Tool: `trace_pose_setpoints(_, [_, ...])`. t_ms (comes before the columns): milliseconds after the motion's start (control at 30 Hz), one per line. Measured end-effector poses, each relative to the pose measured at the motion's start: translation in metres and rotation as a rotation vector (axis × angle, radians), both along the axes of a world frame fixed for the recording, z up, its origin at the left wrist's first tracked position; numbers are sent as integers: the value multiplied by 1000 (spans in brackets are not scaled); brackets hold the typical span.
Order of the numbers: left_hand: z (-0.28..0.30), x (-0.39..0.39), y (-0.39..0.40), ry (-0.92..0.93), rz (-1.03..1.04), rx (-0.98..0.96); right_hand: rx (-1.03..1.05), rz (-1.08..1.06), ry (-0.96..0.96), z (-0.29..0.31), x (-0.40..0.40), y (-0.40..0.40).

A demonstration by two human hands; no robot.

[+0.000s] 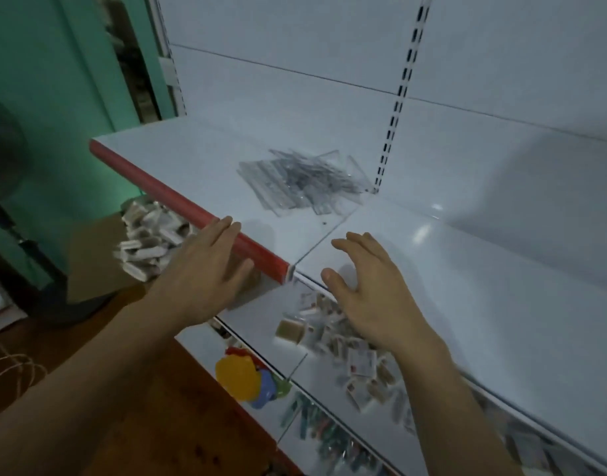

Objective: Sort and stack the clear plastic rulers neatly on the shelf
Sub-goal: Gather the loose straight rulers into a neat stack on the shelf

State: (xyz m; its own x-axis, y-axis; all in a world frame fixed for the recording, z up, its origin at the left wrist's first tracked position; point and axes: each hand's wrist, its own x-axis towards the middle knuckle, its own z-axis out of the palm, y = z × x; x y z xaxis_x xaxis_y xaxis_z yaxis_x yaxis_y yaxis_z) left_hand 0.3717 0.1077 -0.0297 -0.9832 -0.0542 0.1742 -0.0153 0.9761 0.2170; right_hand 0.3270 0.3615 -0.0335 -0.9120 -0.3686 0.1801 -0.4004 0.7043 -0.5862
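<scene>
A loose, untidy pile of clear plastic rulers (pixel 300 182) lies on the white shelf (pixel 205 166), close to the slotted upright at the back. My left hand (pixel 205 269) hovers at the shelf's red front edge, fingers straight and together, holding nothing. My right hand (pixel 367 286) is over the front edge of the neighbouring shelf section, fingers spread and relaxed, empty. Both hands are well short of the rulers, with bare shelf between them and the pile.
A red strip (pixel 178 204) trims the left shelf's front edge. Lower shelves hold small boxed items (pixel 329 331), colourful plastic pieces (pixel 247 376) and pens. A cardboard box of small packets (pixel 147 235) stands left of the shelf. The back panel (pixel 329 63) is white.
</scene>
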Motion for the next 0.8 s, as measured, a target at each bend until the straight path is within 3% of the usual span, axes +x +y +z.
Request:
trace_pose_setpoints(167, [8, -45, -79, 10, -17, 46, 1, 31, -19, 9, -47, -76])
trace_pose_setpoints(367, [-8, -105, -119, -4, -128, 3, 99, 38, -45, 20, -83, -130])
trace_pose_setpoints(800, [-2, -299, -149, -15, -630, 61, 195, -396, 8, 16, -120, -163])
